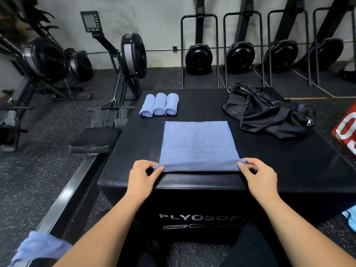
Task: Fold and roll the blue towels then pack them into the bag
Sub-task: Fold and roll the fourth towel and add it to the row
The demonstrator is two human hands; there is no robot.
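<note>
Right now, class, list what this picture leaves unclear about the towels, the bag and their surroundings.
Bag, head view: crumpled fabric hides its inside.
Blue cloth, lower left: blurred, cut by the edge.
Red sign: cut by the right edge.
Box lettering: its end too dark to read.

Bare box top [202, 105] lies between the rolled towels [159, 104] and the slumped bag [269, 112].

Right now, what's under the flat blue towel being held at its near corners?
The flat blue terry towel lies straight on the black padded plyo box top. The left hand and right hand pinch its near corners. Anything beneath its middle is covered.
</note>
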